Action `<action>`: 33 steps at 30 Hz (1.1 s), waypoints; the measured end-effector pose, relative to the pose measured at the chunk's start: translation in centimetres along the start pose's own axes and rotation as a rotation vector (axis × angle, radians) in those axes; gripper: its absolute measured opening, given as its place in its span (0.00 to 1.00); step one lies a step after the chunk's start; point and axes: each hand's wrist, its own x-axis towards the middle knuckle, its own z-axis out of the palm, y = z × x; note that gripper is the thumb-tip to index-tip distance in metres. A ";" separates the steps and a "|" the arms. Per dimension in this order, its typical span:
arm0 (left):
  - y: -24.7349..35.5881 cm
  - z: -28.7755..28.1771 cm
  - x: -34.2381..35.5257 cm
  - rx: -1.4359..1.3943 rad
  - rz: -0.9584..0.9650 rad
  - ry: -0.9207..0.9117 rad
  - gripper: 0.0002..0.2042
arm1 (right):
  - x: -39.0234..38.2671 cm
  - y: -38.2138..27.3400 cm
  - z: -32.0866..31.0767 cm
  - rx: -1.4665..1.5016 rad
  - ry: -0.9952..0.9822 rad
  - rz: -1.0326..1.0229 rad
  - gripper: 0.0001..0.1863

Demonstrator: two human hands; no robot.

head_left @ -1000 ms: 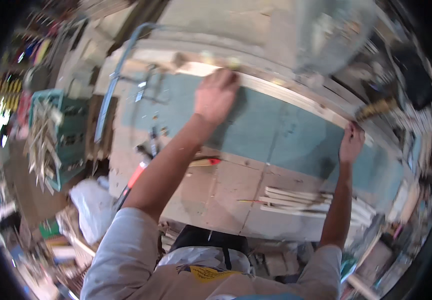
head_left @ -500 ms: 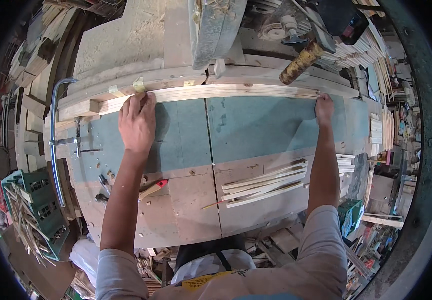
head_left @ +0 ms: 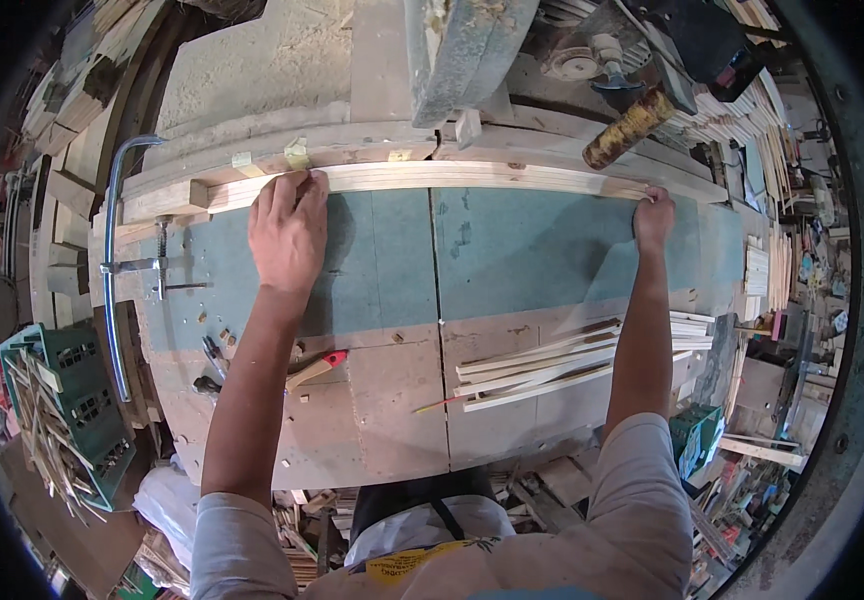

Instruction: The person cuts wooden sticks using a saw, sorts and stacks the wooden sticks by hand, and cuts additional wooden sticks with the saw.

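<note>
Long pale wooden strips (head_left: 432,177), laid together as a narrow bundle, lie along a wooden fence (head_left: 352,140) at the far side of the worktable. My left hand (head_left: 289,232) grips the bundle near its left end, fingers bent over the strips and partly hidden from above. At the right end, my right hand (head_left: 655,215) pinches the strips between thumb and fingers. A wooden block (head_left: 180,201) sits against the fence just left of the bundle's left end.
A bar clamp (head_left: 117,270) holds the table's left edge. Overhead saw housing (head_left: 467,60) and a yellow-brown handle (head_left: 627,128) stand beyond the fence. Nearer me lie loose strips (head_left: 542,370), a pencil (head_left: 435,405) and a red-tipped wooden tool (head_left: 317,370). A green crate (head_left: 77,410) is at left.
The view has shifted slightly, so the table and fence appear a little further right. Both hands remain on the wooden strips, with no clear movement along them.
</note>
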 end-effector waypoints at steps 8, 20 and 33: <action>-0.5 -0.2 -0.1 -0.066 -0.012 0.029 0.12 | 1.6 2.8 1.2 -0.074 0.062 -0.348 0.15; -0.2 0.3 -0.7 0.044 0.035 -0.101 0.15 | -2.7 -4.3 -0.7 -0.165 -0.201 -0.224 0.31; 0.9 0.3 0.8 0.114 0.153 -0.276 0.14 | -11.4 -15.7 -3.8 -0.272 -0.287 -0.347 0.40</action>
